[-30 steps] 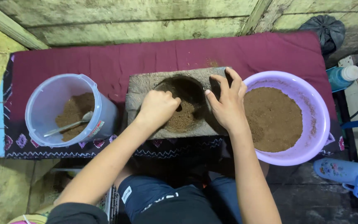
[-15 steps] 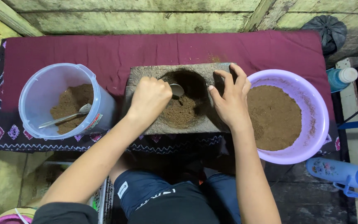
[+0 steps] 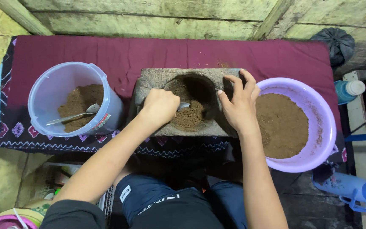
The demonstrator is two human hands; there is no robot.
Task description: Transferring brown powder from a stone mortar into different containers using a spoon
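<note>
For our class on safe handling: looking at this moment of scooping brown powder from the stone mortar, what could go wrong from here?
1. The left hand holds a spoon low in the stone mortar; powder could spill onto the maroon cloth when lifted.
2. The right hand only rests on the mortar's rim; the block might shift.
3. The purple bowl overhangs the bench edge and is quite full; a knock from the forearm may tip it.

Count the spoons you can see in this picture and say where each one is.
2. One spoon lies in the clear tub on the brown powder. The left hand holds the other spoon over the stone mortar. Others may be hidden.
</note>
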